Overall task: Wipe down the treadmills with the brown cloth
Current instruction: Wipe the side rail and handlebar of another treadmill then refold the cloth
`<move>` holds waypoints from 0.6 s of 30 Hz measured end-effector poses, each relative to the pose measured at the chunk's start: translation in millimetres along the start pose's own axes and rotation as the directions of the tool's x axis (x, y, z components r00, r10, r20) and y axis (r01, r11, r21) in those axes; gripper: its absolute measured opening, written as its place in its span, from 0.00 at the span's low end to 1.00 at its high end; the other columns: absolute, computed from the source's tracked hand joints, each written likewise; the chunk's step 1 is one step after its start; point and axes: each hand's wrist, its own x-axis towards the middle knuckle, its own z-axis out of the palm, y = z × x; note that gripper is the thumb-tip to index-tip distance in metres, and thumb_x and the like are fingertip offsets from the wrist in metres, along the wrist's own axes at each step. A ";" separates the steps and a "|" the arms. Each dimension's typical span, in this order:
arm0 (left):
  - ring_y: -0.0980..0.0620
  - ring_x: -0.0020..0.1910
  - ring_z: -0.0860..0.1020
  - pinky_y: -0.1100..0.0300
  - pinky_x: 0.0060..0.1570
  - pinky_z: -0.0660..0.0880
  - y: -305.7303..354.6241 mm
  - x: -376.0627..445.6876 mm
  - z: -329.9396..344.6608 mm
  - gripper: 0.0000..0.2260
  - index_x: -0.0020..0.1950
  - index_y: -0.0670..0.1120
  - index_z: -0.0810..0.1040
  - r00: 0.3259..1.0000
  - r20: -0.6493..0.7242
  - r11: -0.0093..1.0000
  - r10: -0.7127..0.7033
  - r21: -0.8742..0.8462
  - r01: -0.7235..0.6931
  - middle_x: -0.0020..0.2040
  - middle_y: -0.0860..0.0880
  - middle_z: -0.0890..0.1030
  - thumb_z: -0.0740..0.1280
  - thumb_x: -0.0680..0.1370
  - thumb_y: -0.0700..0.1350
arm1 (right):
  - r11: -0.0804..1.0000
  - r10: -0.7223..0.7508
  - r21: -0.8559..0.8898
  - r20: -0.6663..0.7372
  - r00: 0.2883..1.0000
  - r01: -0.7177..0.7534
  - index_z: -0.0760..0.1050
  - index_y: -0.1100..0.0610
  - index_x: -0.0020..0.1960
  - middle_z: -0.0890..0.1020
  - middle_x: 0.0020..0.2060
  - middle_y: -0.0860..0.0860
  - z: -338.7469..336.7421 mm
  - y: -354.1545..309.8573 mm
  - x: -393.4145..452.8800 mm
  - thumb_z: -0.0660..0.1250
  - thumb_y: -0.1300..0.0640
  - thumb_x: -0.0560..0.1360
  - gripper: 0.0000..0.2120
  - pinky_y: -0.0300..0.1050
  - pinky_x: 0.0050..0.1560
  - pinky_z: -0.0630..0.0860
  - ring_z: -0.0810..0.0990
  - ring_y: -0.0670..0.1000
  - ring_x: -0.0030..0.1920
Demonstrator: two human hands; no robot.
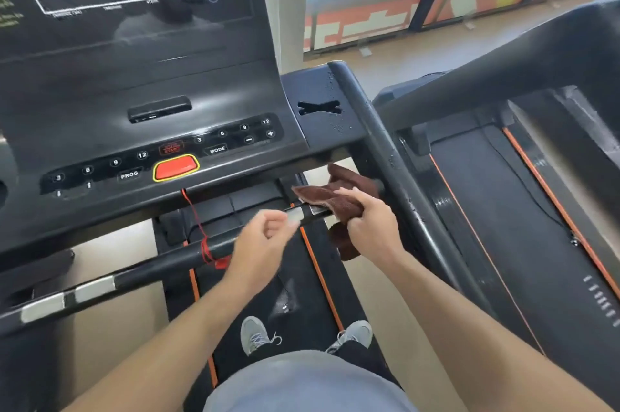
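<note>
I stand on a black treadmill whose console (141, 129) fills the upper left. A black crossbar (161, 260) with silver sensor plates runs below the console. My right hand (372, 223) grips the brown cloth (335, 200), wrapped over the bar's right end by the side handrail (385, 149). Part of the cloth hangs below the hand. My left hand (265, 237) hovers just over the middle of the bar, fingers curled, holding nothing.
A red safety cord (201, 230) hangs from the console and is tied round the bar. A second treadmill (523, 196) stands close on the right. My grey shoes (256, 334) rest on the belt. Windows lie ahead at the upper right.
</note>
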 end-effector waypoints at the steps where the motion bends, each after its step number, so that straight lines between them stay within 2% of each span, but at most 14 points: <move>1: 0.59 0.53 0.81 0.64 0.57 0.73 5.2 2.3 15.3 0.13 0.55 0.53 0.82 0.988 0.079 0.986 -0.137 -0.084 0.143 0.53 0.54 0.84 0.70 0.77 0.60 | 1.000 0.001 0.015 0.029 1.000 -0.001 0.82 0.33 0.55 0.85 0.55 0.40 -5.5 3.2 -0.9 0.59 0.65 0.65 0.32 0.36 0.55 0.76 0.82 0.45 0.56; 3: 0.54 0.59 0.81 0.54 0.68 0.70 14.0 4.6 41.9 0.21 0.59 0.53 0.83 0.918 0.199 0.849 -0.342 -0.354 0.393 0.57 0.52 0.85 0.67 0.76 0.66 | 0.996 -0.012 0.087 0.122 0.992 0.001 0.84 0.38 0.48 0.85 0.44 0.42 -17.0 6.1 -7.7 0.59 0.66 0.66 0.27 0.36 0.47 0.79 0.83 0.42 0.47; 4: 0.51 0.60 0.81 0.52 0.69 0.70 19.5 2.7 51.5 0.23 0.62 0.52 0.82 0.890 0.259 0.755 -0.375 -0.472 0.456 0.58 0.51 0.85 0.66 0.77 0.66 | 0.994 -0.038 0.105 0.210 0.977 0.016 0.85 0.41 0.47 0.84 0.41 0.41 -20.9 8.1 -13.4 0.59 0.69 0.67 0.27 0.39 0.46 0.81 0.82 0.40 0.44; 5: 0.48 0.61 0.82 0.51 0.68 0.72 22.1 1.8 59.6 0.23 0.64 0.50 0.82 0.882 0.284 0.678 -0.376 -0.564 0.471 0.59 0.49 0.86 0.66 0.78 0.64 | 0.991 -0.098 0.113 0.307 0.947 0.066 0.85 0.42 0.50 0.85 0.42 0.40 -24.2 10.0 -21.3 0.60 0.70 0.68 0.28 0.42 0.48 0.82 0.82 0.39 0.46; 6: 0.46 0.62 0.82 0.50 0.63 0.77 25.1 1.3 66.0 0.22 0.65 0.49 0.82 0.882 0.278 0.611 -0.380 -0.640 0.465 0.59 0.47 0.85 0.67 0.78 0.61 | 0.987 -0.160 0.098 0.404 0.901 0.131 0.85 0.42 0.55 0.85 0.48 0.37 -25.5 13.7 -29.3 0.61 0.71 0.68 0.30 0.42 0.56 0.80 0.81 0.37 0.52; 7: 0.44 0.61 0.83 0.49 0.56 0.80 29.7 -1.0 71.1 0.19 0.64 0.47 0.82 0.886 0.252 0.563 -0.390 -0.696 0.446 0.59 0.44 0.85 0.68 0.79 0.58 | 0.974 -0.225 0.088 0.484 0.846 0.209 0.83 0.42 0.61 0.82 0.57 0.35 -25.6 19.4 -36.8 0.62 0.72 0.69 0.32 0.40 0.65 0.75 0.78 0.37 0.62; 8: 0.42 0.59 0.83 0.49 0.51 0.80 33.1 -3.7 75.4 0.16 0.62 0.46 0.83 0.883 0.232 0.524 -0.408 -0.732 0.435 0.59 0.43 0.85 0.69 0.80 0.54 | 0.955 -0.283 0.080 0.533 0.797 0.286 0.79 0.41 0.68 0.77 0.66 0.35 -27.1 26.1 -41.8 0.63 0.72 0.70 0.35 0.37 0.73 0.66 0.70 0.38 0.71; 10: 0.41 0.56 0.84 0.48 0.51 0.80 46.2 -10.4 84.0 0.13 0.59 0.44 0.84 0.878 0.161 0.516 -0.451 -0.755 0.404 0.56 0.42 0.86 0.69 0.81 0.51 | 0.909 -0.375 0.074 0.573 0.728 0.411 0.71 0.43 0.76 0.65 0.75 0.35 -37.9 36.8 -45.6 0.65 0.72 0.72 0.38 0.28 0.75 0.50 0.54 0.38 0.79; 11: 0.41 0.55 0.84 0.48 0.51 0.80 54.0 -13.7 87.5 0.13 0.58 0.42 0.84 0.882 0.128 0.528 -0.453 -0.759 0.381 0.55 0.42 0.86 0.69 0.81 0.50 | 0.885 -0.422 0.090 0.570 0.705 0.457 0.69 0.44 0.77 0.62 0.77 0.36 -45.8 40.9 -45.2 0.67 0.71 0.73 0.38 0.26 0.74 0.47 0.51 0.38 0.80; 13: 0.41 0.54 0.85 0.48 0.51 0.80 69.1 -17.2 93.1 0.13 0.59 0.41 0.84 0.904 0.085 0.547 -0.418 -0.771 0.325 0.53 0.41 0.87 0.68 0.82 0.49 | 0.844 -0.521 0.187 0.503 0.690 0.502 0.70 0.44 0.76 0.64 0.79 0.38 -61.6 44.4 -45.6 0.75 0.64 0.74 0.35 0.31 0.77 0.51 0.52 0.39 0.81; 14: 0.41 0.54 0.85 0.48 0.52 0.81 77.1 -17.7 95.8 0.14 0.60 0.40 0.83 0.920 0.072 0.559 -0.385 -0.775 0.294 0.54 0.41 0.86 0.68 0.82 0.49 | 0.837 -0.546 0.259 0.414 0.728 0.481 0.73 0.44 0.74 0.68 0.77 0.38 -68.6 44.0 -45.5 0.78 0.60 0.74 0.32 0.36 0.78 0.57 0.58 0.40 0.80; 16: 0.41 0.53 0.86 0.48 0.51 0.83 94.4 -19.4 100.0 0.13 0.62 0.40 0.82 0.952 0.055 0.587 -0.302 -0.776 0.231 0.55 0.40 0.86 0.65 0.84 0.47 | 0.832 -0.474 0.402 0.154 0.867 0.383 0.76 0.44 0.69 0.77 0.68 0.37 -79.7 41.1 -41.8 0.79 0.55 0.74 0.27 0.41 0.71 0.71 0.72 0.42 0.72; 18: 0.43 0.51 0.86 0.49 0.48 0.84 110.5 -18.2 102.6 0.11 0.61 0.41 0.82 0.969 0.046 0.599 -0.242 -0.779 0.187 0.53 0.41 0.87 0.64 0.84 0.45 | 0.821 -0.328 0.498 0.012 0.945 0.278 0.72 0.43 0.71 0.77 0.63 0.36 -86.6 38.2 -34.1 0.80 0.52 0.72 0.31 0.37 0.64 0.75 0.76 0.42 0.67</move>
